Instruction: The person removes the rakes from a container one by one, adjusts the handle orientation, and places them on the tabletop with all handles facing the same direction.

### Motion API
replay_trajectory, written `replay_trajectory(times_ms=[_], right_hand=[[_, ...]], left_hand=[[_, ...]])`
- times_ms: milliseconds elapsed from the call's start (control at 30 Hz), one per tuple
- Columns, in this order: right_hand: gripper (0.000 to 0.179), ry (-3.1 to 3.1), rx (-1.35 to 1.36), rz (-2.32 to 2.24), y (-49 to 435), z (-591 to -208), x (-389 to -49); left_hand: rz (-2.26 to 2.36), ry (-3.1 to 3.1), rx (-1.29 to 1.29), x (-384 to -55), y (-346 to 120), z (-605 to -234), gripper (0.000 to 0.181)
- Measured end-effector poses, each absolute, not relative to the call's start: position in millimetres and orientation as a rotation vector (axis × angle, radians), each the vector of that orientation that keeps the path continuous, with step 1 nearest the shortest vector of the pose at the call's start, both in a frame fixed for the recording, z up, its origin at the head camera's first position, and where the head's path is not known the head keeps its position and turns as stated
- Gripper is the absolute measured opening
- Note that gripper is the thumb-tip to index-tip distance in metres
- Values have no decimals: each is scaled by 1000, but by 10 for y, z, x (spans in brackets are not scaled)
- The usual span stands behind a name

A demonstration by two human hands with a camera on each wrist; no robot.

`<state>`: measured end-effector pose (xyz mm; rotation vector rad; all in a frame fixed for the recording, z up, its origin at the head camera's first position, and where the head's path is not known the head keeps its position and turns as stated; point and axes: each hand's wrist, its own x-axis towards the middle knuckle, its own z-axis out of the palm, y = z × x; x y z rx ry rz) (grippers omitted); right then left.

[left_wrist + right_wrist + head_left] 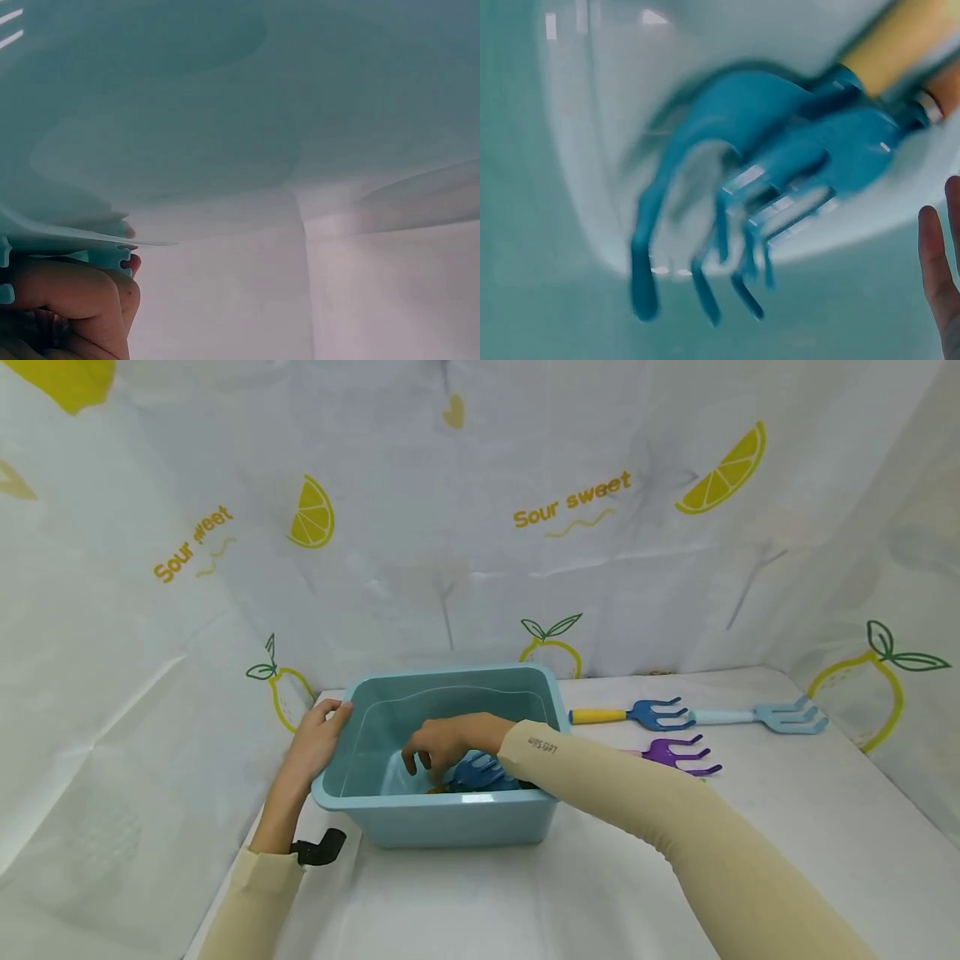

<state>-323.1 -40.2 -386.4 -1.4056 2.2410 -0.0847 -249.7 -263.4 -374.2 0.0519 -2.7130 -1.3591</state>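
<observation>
A light blue plastic basin (pixel 450 827) stands on the white table. My left hand (pixel 318 743) grips its left rim, and in the left wrist view its curled fingers (pixel 82 292) lie under the rim. Inside the basin, my right hand (pixel 442 743) reaches down with loosely bent fingers over two blue hand rakes (pixel 480 772). In the right wrist view one rake has a yellow handle (pixel 900 45) and the other an orange-brown handle (pixel 946 86). Their blue tines overlap on the basin floor. Two right-hand fingers (pixel 934 262) extend beside the handles, apart from them.
Right of the basin lie a blue rake with a yellow handle (pixel 600 716), a pale blue rake (pixel 787 717) and a purple rake (pixel 671 753), partly behind the right sleeve. A white lemon-print sheet (pixel 420 568) hangs behind the table.
</observation>
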Motion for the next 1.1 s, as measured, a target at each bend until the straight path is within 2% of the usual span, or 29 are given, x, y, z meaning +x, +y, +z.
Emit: replay_trajectory(times_ms=[133, 600, 1100], right_hand=[[42, 2220, -1386, -47, -388, -3928, -3198], [18, 2195, -1348, 4, -375, -4027, -3148], [9, 2229, -1346, 133, -423, -4023, -3094]], left_hand=[[-1353, -2719, 59, -2501, -2626, -3737, 56], [-1365, -2715, 58, -2494, -2633, -3747, 57], [-1392, -2716, 63, -2500, -2640, -3748, 56]])
